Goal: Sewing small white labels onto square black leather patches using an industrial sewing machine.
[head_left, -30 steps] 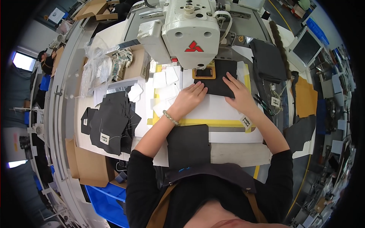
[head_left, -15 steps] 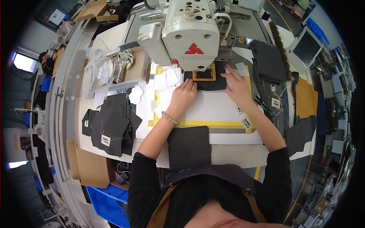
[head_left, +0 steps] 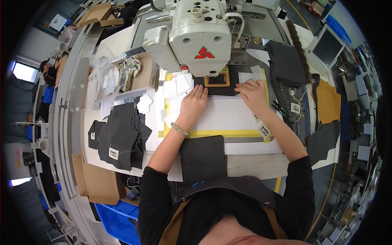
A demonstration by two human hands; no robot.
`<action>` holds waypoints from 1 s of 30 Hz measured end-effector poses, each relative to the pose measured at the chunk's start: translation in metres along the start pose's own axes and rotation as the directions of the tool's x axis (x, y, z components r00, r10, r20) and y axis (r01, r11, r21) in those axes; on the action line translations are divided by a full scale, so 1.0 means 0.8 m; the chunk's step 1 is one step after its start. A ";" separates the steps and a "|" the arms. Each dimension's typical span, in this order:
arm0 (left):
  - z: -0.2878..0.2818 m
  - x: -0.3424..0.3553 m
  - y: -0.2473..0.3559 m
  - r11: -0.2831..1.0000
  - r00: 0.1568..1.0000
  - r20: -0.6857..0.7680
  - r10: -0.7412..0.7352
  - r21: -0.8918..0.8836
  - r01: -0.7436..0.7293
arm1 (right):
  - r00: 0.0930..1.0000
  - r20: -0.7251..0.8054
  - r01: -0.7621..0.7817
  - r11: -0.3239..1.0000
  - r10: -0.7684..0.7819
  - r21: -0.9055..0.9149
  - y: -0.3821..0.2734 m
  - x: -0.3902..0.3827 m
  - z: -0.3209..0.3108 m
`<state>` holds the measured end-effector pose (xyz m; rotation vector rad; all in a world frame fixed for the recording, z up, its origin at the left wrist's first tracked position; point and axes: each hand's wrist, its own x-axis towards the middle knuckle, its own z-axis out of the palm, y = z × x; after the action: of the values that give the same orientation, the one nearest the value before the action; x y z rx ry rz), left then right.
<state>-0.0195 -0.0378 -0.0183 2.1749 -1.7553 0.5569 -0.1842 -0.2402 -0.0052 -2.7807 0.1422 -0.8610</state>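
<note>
My left hand (head_left: 192, 105) lies with extended fingers on the left lower edge of a black fabric piece (head_left: 220, 90), open and pressing from above. My right hand (head_left: 254, 96) rests open at the piece's right lower edge, fingertips slightly bent. The piece sits under the white sewing machine head (head_left: 200, 41), within a brassy rectangular frame (head_left: 216, 85). Below it is a white board with yellow tape (head_left: 214, 133). White cut pieces (head_left: 173, 87) lie left of the frame, and a pale labelled tag (head_left: 264, 130) lies near my right forearm.
Dark fabric piles (head_left: 116, 136) and a cardboard box (head_left: 149, 83) with plastic bags stand on the left. Folded black fabric (head_left: 281, 65), scissors (head_left: 281, 110), a mustard piece (head_left: 328, 102) and a screen (head_left: 324, 45) are right. A co-worker (head_left: 50, 73) stands far left; a blue bin (head_left: 114, 224) sits below.
The black piece has shifted left under the frame, uncovering white on its right. My left hand has moved left with it. My right hand has moved a little leftward, its fingers now more bent.
</note>
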 end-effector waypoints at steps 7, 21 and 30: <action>-0.002 0.000 0.000 1.000 1.000 0.012 0.003 0.002 -0.003 | 0.995 -0.002 0.099 0.985 -0.101 -0.139 0.005 0.003 0.003; -0.037 -0.020 -0.004 0.951 0.967 0.068 -0.244 -0.180 0.253 | 0.995 0.098 0.030 0.996 -0.022 -0.089 -0.028 -0.024 -0.014; -0.040 -0.020 -0.003 0.947 0.962 0.065 -0.266 -0.167 0.274 | 0.992 0.122 -0.037 0.999 0.038 -0.014 -0.029 -0.024 -0.011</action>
<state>-0.0239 -0.0089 0.0023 2.2626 -1.4299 0.2803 -0.2041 -0.2163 -0.0029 -2.8230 0.1786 -0.6803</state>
